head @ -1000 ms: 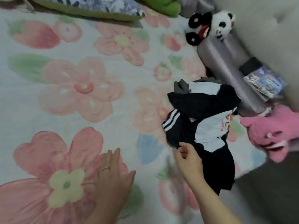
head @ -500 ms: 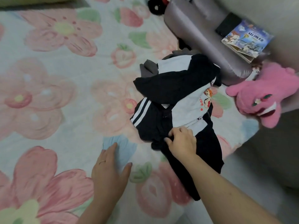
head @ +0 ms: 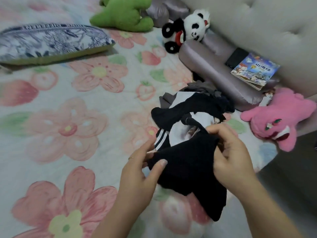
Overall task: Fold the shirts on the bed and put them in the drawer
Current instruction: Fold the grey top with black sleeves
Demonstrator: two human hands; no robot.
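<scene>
A soft black cloth shirt (head: pixel 185 162), all crumpled, is held up near the right edge of the flowery quilted bed cover (head: pixel 68 93). The left hand (head: pixel 137 170) pinches its floppy edge. The right hand (head: pixel 229 157) grips the other side. Just beyond lies a lumpy black-and-white clothes pile (head: pixel 197 107).

We are in a bedroom of a home. We look down on a bed (head: pixel 120 86) under a soft cover (head: pixel 56 134) printed with pink flowers and strawberries, with a pale tufted headboard (head: pixel 257 23) at its far right. A blue-and-white pillow (head: pixel 51 40) and a shiny grey bolster (head: pixel 214 71) lie on it. Plush toys sit about: a green one (head: pixel 123 16), a panda (head: pixel 190 26) and a pink one (head: pixel 283 117). A children's picture book (head: pixel 253 71) rests on the bolster, and unfolded shirts (head: pixel 193 109) are heaped on the cover.
</scene>
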